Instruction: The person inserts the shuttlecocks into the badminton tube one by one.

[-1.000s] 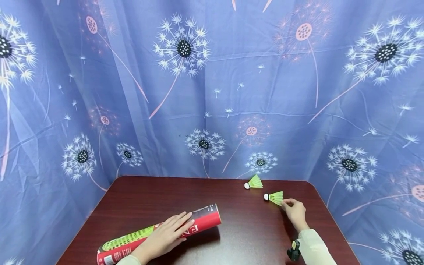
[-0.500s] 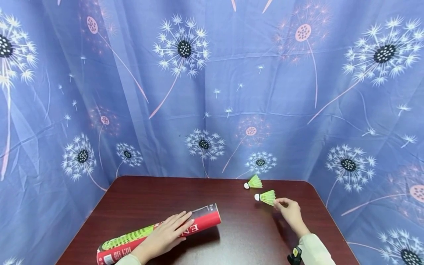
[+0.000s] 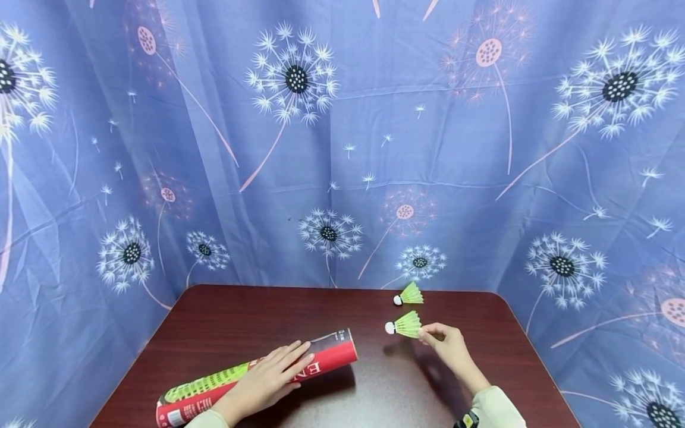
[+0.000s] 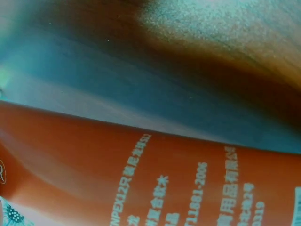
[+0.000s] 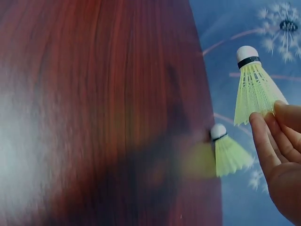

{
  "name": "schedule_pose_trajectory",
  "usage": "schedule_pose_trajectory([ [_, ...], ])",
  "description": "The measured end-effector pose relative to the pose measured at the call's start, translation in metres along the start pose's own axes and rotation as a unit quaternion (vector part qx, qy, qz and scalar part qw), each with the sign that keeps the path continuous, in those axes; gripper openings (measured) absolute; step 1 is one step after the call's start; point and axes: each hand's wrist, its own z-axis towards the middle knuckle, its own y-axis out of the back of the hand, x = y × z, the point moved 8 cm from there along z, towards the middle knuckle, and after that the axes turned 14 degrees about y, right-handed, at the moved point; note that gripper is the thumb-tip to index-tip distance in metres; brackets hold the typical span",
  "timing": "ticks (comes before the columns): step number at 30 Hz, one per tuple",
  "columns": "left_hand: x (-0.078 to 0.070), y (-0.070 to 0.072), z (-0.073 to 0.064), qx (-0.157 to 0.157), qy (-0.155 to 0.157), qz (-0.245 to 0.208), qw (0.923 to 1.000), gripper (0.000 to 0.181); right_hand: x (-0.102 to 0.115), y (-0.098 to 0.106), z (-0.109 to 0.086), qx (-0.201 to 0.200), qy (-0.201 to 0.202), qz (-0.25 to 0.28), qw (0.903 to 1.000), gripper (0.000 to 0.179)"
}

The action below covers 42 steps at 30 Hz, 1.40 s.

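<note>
In the head view, my right hand pinches the feather rim of a yellow-green shuttlecock between thumb and fingertips. Its white cork points left, and the shuttlecock casts a shadow on the table. The same held shuttlecock shows in the right wrist view, cork upward there. My left hand lies across a red shuttlecock tube with fairly straight fingers. The tube slants across the front left, its right end facing the shuttlecocks. Only the tube's printed red side shows in the left wrist view.
A second yellow-green shuttlecock lies near the table's back edge, behind the held one. The dark red-brown table has rounded back corners. A blue curtain with dandelion prints hangs behind it and along both sides.
My right hand has carried the pinched shuttlecock left and slightly nearer, toward the tube's right end. My left hand and the tube have stayed in place.
</note>
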Motion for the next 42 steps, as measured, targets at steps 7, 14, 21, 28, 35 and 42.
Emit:
schedule_pose_trajectory([
  [7,0.001,-0.001,0.002,0.005,0.0,0.002,1.0,0.077,0.02,-0.022,0.001,0.023,0.041,0.022,0.9987,0.005],
  [14,0.004,0.0,0.004,0.01,-0.001,0.005,0.9999,0.073,0.033,-0.044,-0.001,0.035,0.037,0.058,0.997,0.008],
  [21,0.004,0.002,0.007,0.006,-0.002,0.004,1.0,0.059,0.046,-0.064,-0.005,0.046,0.057,0.063,0.9954,0.005],
  [28,0.003,-0.001,0.005,0.007,-0.004,-0.003,1.0,0.073,0.055,-0.08,-0.009,0.05,0.064,0.07,0.9942,0.005],
  [35,-0.001,-0.001,0.007,0.014,0.0,-0.001,0.9999,0.064,0.062,-0.092,-0.013,0.052,0.083,0.079,0.9921,0.004],
  [42,-0.003,-0.001,0.009,0.03,0.007,-0.007,0.9995,0.06,0.077,-0.094,-0.014,0.024,0.15,0.07,0.9859,0.005],
])
